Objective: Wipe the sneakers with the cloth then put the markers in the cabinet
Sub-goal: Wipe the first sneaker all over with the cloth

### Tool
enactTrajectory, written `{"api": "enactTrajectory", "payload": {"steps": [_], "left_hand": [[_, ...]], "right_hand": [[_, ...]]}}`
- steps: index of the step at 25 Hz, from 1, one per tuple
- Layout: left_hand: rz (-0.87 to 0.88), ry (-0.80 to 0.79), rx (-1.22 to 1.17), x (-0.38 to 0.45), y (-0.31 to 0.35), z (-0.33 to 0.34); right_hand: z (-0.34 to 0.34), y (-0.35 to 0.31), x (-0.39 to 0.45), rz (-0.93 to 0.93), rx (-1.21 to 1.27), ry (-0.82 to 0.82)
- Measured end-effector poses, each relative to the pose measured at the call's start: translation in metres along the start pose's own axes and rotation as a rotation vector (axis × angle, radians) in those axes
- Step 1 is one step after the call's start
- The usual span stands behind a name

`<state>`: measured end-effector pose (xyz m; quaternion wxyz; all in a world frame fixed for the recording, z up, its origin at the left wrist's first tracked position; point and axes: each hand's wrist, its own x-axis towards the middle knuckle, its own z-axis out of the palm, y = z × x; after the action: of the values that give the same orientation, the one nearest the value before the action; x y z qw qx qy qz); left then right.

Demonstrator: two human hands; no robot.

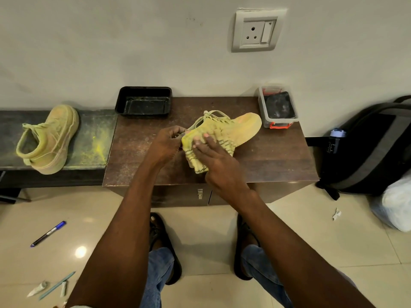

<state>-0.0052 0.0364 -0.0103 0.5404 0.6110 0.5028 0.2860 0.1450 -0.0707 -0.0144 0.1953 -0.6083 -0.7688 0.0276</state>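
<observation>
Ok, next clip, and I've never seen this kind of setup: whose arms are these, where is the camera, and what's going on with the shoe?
There is no machine here. A person wears one wide-angle camera on the head, looking down at their own two bare hands, so this is the only view.

They stand at a low brown cabinet. The left hand grips the heel end of a yellow-dusted sneaker, while the right hand presses a yellow cloth against its side with fingers fairly straight.

A second sneaker sits on the bench to the left. A black tray and a clear box stand at the back of the cabinet. A blue marker lies on the floor.
</observation>
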Motion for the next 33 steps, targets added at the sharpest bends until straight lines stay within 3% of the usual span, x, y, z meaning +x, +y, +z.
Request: {"api": "enactTrajectory", "payload": {"steps": [1, 4, 5, 6, 9, 10, 14, 15, 19, 20, 23, 24, 25, 28, 29, 30, 33], "left_hand": [[-0.004, 0.007, 0.007, 0.000, -0.001, -0.001], [-0.005, 0.006, 0.066, -0.001, -0.002, -0.002], [-0.005, 0.007, 0.070, 0.000, -0.002, -0.001], [-0.013, 0.015, 0.064, 0.000, -0.001, -0.001], [-0.046, 0.053, -0.006, 0.001, -0.001, -0.001], [-0.059, 0.063, -0.015, 0.000, -0.001, -0.002], [-0.098, 0.085, 0.000, -0.001, 0.002, 0.000], [-0.107, 0.091, -0.007, -0.001, 0.003, 0.001], [-0.138, 0.096, -0.055, 0.000, 0.005, 0.002], [-0.132, 0.098, -0.036, -0.001, 0.004, 0.002], [-0.114, 0.117, 0.019, -0.001, 0.004, 0.002], [-0.113, 0.119, 0.028, -0.002, 0.005, 0.002], [-0.117, 0.116, 0.025, -0.001, 0.005, 0.001], [-0.129, 0.097, -0.005, -0.002, 0.006, 0.001], [-0.125, 0.095, -0.003, -0.002, 0.005, 0.001], [-0.112, 0.091, 0.005, -0.003, 0.006, 0.002], [-0.071, 0.081, 0.040, -0.004, 0.005, 0.003]], "right_hand": [[-0.001, 0.007, 0.003, -0.031, 0.001, -0.003], [-0.014, 0.040, 0.009, 0.428, 0.084, 0.123], [-0.014, 0.039, 0.009, 0.485, 0.101, 0.152], [-0.010, 0.029, 0.010, 0.419, 0.089, 0.147], [0.010, -0.009, 0.004, -0.054, -0.021, 0.009], [0.011, -0.004, 0.004, -0.115, -0.037, -0.007], [-0.005, 0.034, 0.003, 0.325, 0.041, 0.145], [-0.004, 0.027, 0.001, 0.300, 0.035, 0.150], [0.017, -0.016, -0.005, -0.213, -0.137, -0.009], [0.016, -0.009, -0.003, -0.190, -0.143, 0.003], [0.003, 0.026, 0.002, 0.280, 0.023, 0.149], [0.002, 0.028, 0.002, 0.348, 0.069, 0.158], [0.003, 0.020, 0.002, 0.306, 0.077, 0.139], [0.019, -0.010, -0.001, -0.178, -0.005, -0.017], [0.019, -0.006, 0.001, -0.242, -0.025, -0.024], [0.018, 0.004, 0.003, -0.191, -0.034, 0.011], [0.003, 0.038, 0.004, 0.321, 0.153, 0.171]]}}
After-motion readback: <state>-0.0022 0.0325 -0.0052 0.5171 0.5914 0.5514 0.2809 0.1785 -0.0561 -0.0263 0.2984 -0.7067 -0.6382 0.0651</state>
